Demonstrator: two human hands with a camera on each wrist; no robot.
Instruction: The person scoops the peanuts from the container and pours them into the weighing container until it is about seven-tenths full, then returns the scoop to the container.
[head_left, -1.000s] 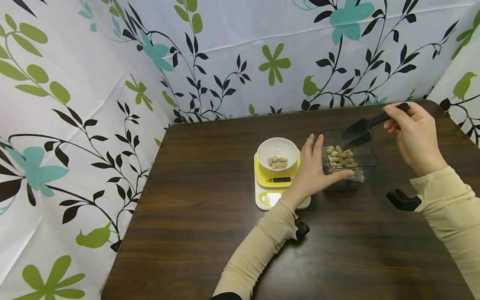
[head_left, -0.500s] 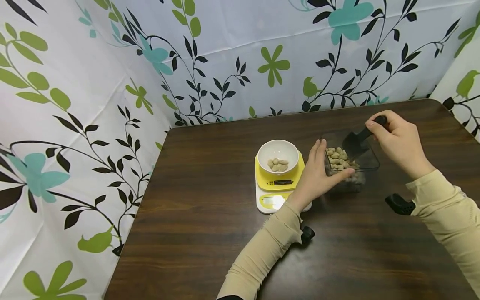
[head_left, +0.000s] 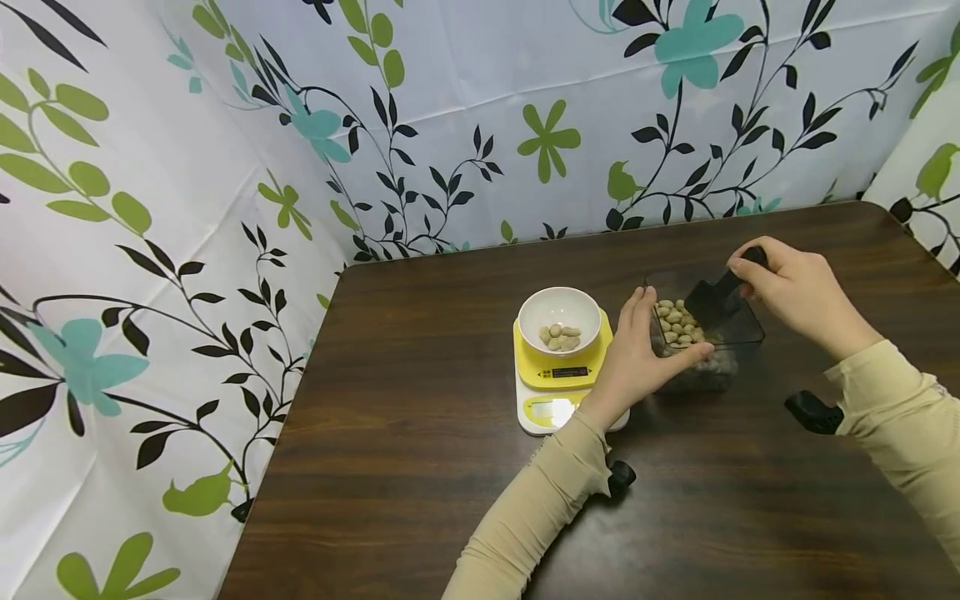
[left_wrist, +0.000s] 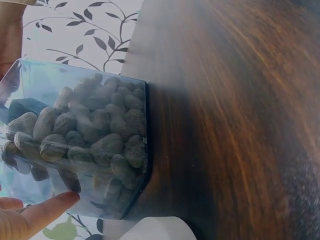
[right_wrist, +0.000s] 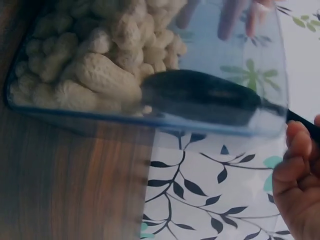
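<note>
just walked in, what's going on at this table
A person is working a black scoop in a clear box of peanuts. The right hand holds the scoop by its handle, with the blade down inside the box and its tip at the peanuts. The left hand is spread against the box, fingers and thumb touching it. To the left of the box, a white bowl with a few nuts in it sits on a yellow and white scale.

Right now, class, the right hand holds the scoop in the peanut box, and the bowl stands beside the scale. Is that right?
Not quite: the bowl stands on the scale, as the head view shows. The right hand does hold the scoop in the peanut box.
</note>
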